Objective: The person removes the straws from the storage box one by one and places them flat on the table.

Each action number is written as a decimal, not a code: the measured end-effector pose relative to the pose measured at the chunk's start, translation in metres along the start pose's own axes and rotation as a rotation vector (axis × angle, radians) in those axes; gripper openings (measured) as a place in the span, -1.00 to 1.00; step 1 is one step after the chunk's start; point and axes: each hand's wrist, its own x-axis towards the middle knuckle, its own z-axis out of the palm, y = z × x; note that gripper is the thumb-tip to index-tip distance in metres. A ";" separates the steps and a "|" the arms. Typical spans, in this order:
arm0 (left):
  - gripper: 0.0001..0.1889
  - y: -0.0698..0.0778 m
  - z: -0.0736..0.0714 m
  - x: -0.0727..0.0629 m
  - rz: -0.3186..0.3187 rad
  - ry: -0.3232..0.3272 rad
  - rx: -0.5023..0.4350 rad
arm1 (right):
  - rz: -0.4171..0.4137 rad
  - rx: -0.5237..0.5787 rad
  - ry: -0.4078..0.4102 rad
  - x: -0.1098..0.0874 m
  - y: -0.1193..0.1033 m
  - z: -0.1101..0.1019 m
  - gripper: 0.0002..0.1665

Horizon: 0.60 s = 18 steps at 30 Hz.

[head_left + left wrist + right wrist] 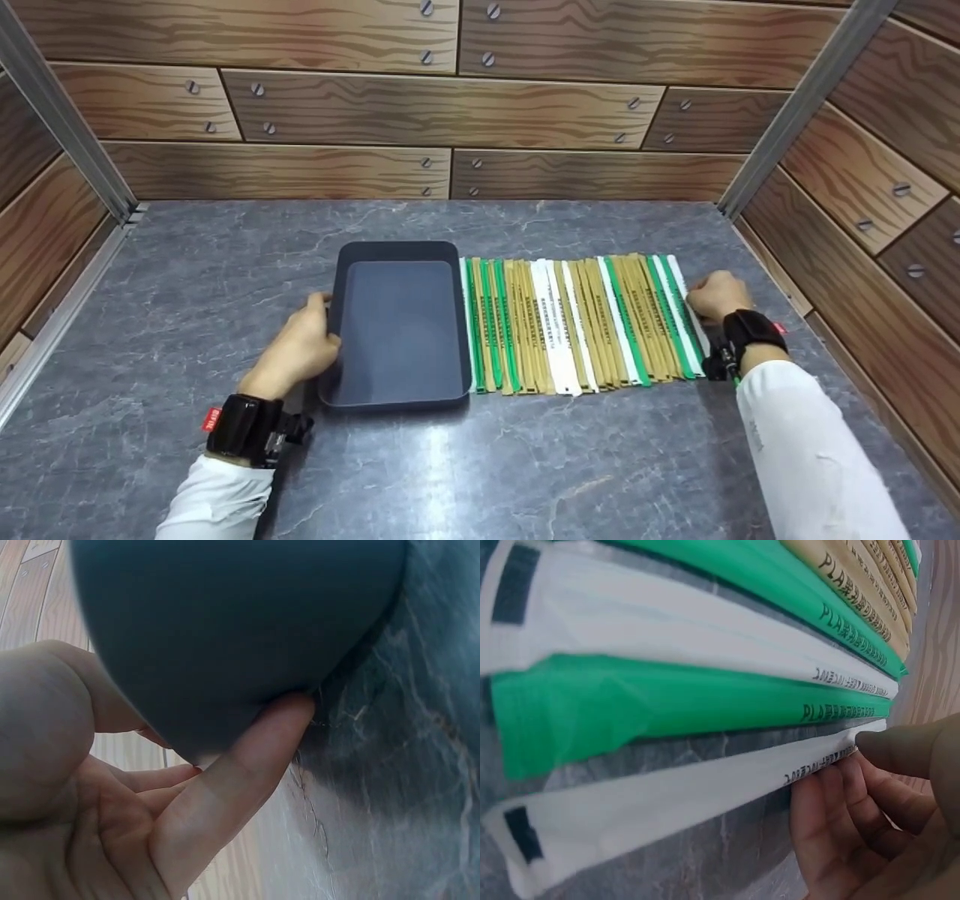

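A dark grey rectangular tray point(401, 330) lies on the table, left of a long row of wrapped straws point(577, 322) laid side by side. My left hand point(298, 345) grips the tray's left wall, and in the left wrist view its thumb point(247, 757) presses against the tray's side. At the row's right end, my right hand point(721, 294) pinches a white wrapped straw point(645, 802) between thumb and fingers. Beside that straw is a green wrapped straw point(667, 701), with PLA printed on it. The row mixes white, green and tan wrappers.
The grey marble-patterned table point(517, 465) meets a wood-plank-patterned wall point(442, 112) at the back. Another such wall point(877, 217) rises on the right, beyond my right hand. Metal posts point(795, 112) stand at the back corners.
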 end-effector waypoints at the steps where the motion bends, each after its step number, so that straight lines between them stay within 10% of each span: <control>1: -0.27 0.000 0.000 0.000 0.000 0.001 0.003 | 0.000 0.000 0.000 0.000 -0.001 0.000 -0.45; 18: -0.27 0.003 0.002 0.003 0.011 0.000 -0.003 | 0.001 0.005 0.022 -0.003 -0.001 0.004 -0.45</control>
